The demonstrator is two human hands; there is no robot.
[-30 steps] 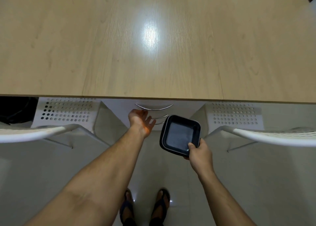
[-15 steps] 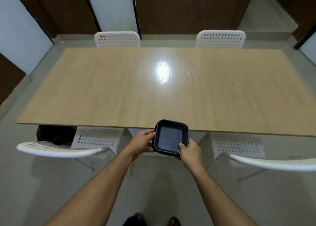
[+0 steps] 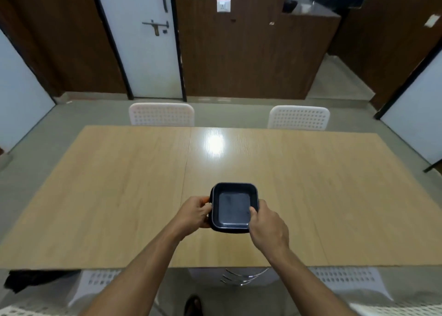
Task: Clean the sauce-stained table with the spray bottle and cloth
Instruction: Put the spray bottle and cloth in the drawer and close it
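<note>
Writing: I can read none anywhere; the white wall plate on the brown panelling is too small to make out.
Left door: I see a white door with a dark bolt and handle, smooth and flat, in a black frame.
Far chairs: two white perforated plastic chair backs stand behind the worktop's far edge, their seats hidden.
Worktop: I see a pale wood-grain worktop, rectangular and glossy, with a lamp glare near its middle; any sauce stain is too blurred for me to tell.
Left hand: my left hand curls round the left rim of the tray.
Tray: a black square tray with rounded corners, shallow and smooth, is held over the worktop's near centre; whether it touches the surface I cannot tell.
Right hand: my right hand grips the tray's near right corner, thumb over the rim.
Near edge: white perforated chairs are cut off below, and a dark bundle at lower left is unclear.
Spray bottle and cloth: I cannot find either here.
</note>
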